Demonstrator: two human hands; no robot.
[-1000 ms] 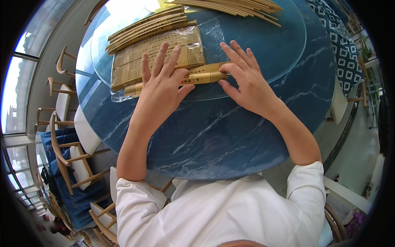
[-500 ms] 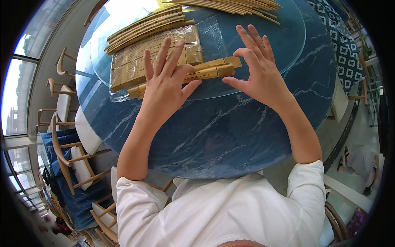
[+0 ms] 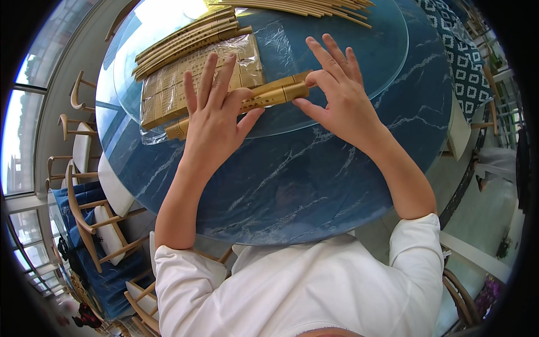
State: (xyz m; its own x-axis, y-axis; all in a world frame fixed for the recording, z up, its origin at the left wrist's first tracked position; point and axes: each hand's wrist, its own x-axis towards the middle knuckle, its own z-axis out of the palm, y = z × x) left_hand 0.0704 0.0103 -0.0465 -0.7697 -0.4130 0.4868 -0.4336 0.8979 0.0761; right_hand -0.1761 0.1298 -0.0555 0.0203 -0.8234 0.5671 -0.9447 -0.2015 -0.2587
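Observation:
A gold printed paper roll point(image 3: 275, 98) lies slantwise near the front edge of the glass turntable. My left hand point(image 3: 212, 121) pinches it around the middle with thumb and forefinger, other fingers spread up; its palm hides part of the roll. At the right end, my right hand point(image 3: 345, 104) has its thumb and forefinger closed on the roll, the other fingers raised. Behind the roll is a flat stack of gold printed paper point(image 3: 163, 101) in clear plastic. Several slim finished gold rolls point(image 3: 188, 45) lie side by side across the back of that stack.
Several thin tan sticks point(image 3: 320, 7) lie at the far side of the glass turntable point(image 3: 387, 62). It rests on a round blue marbled table point(image 3: 292, 191). Wooden chairs point(image 3: 106, 236) stand to the left, and a patterned cloth point(image 3: 463, 62) hangs at the right.
My right thumb and forefinger, apart from the roll before, have come in onto its right end. The roll's loose flap at that end shows less. The whole view has shifted slightly.

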